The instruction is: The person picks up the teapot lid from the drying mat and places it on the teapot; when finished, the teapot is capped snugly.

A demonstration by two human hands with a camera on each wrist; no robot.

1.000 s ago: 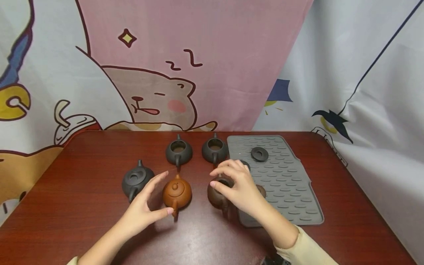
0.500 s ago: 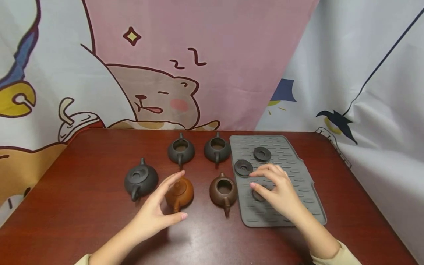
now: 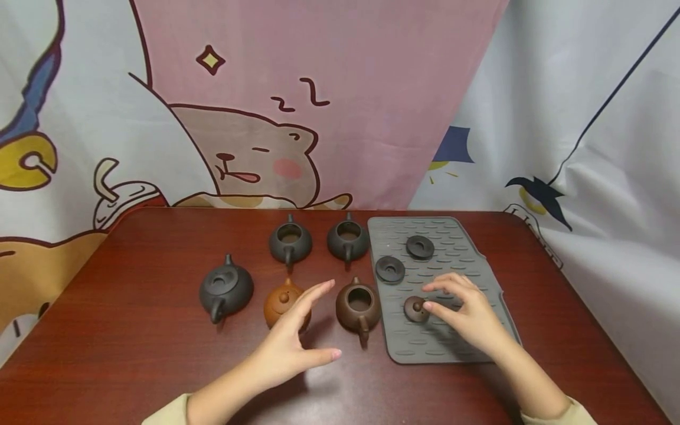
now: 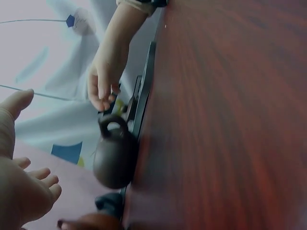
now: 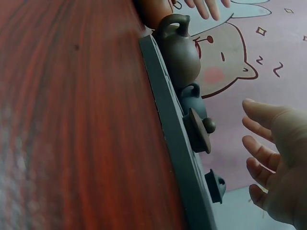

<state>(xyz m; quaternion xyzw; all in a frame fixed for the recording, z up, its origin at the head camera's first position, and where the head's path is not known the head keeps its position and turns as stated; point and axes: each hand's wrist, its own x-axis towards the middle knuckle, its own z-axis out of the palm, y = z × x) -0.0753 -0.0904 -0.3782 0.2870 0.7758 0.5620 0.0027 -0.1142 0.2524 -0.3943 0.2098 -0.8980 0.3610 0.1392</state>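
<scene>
A brown lid (image 3: 416, 309) lies on the grey ribbed mat (image 3: 462, 342). My right hand (image 3: 441, 304) hovers just right of it, fingers spread and relaxed, one fingertip at the lid's edge, holding nothing. The brown teapot (image 3: 359, 307) stands uncovered beside the mat's left edge. My left hand (image 3: 310, 330) is open with straight fingers, between that pot and the orange lidded teapot (image 3: 281, 302). The right wrist view shows the brown lid (image 5: 197, 129) on the mat edge (image 5: 172, 143) near my open right hand (image 5: 273, 167). In the left wrist view, the brown teapot (image 4: 115, 158) is blurred.
Two black lids (image 3: 390, 268) (image 3: 419, 247) lie further back on the mat. Two lidless black teapots (image 3: 289, 242) (image 3: 347, 239) stand behind, and a lidded black teapot (image 3: 225, 289) sits to the left. A cartoon curtain hangs behind the red-brown table (image 3: 133, 354).
My right hand went from the brown teapot to the mat, laid the brown lid there and let go. My left hand slid right, from the orange teapot toward the brown one.
</scene>
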